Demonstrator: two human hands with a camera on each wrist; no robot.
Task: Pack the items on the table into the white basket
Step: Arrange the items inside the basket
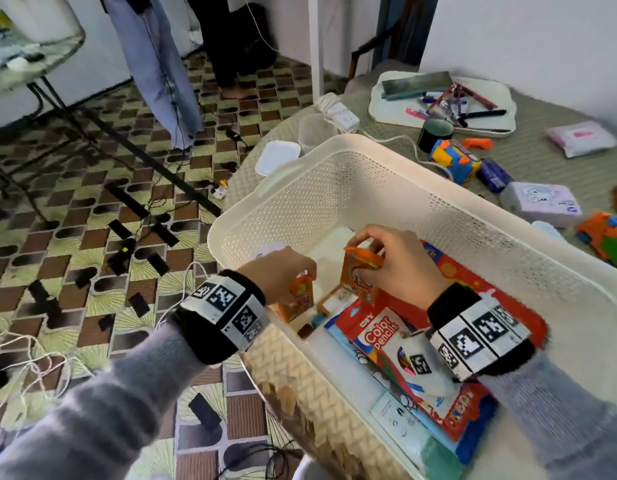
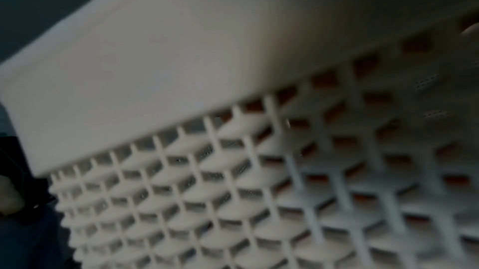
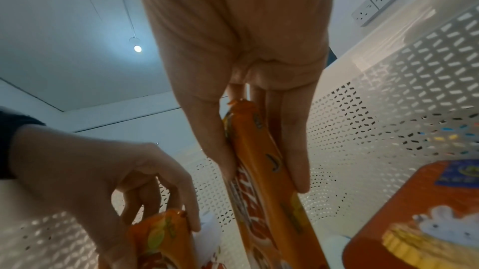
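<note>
Two orange packets going into the white basket [image 1: 338, 150].

Your left hand [image 1: 283, 271] pinches the small orange packet [image 1: 297, 299] at the basket's 9 o'clock wall; your right hand [image 1: 400, 261] is clamped on the larger orange packet [image 1: 360, 275], upright at centre. Stand both on edge in the bare strip beside the color pencils box [image 1: 386, 337], then release low so neither tips.
</note>
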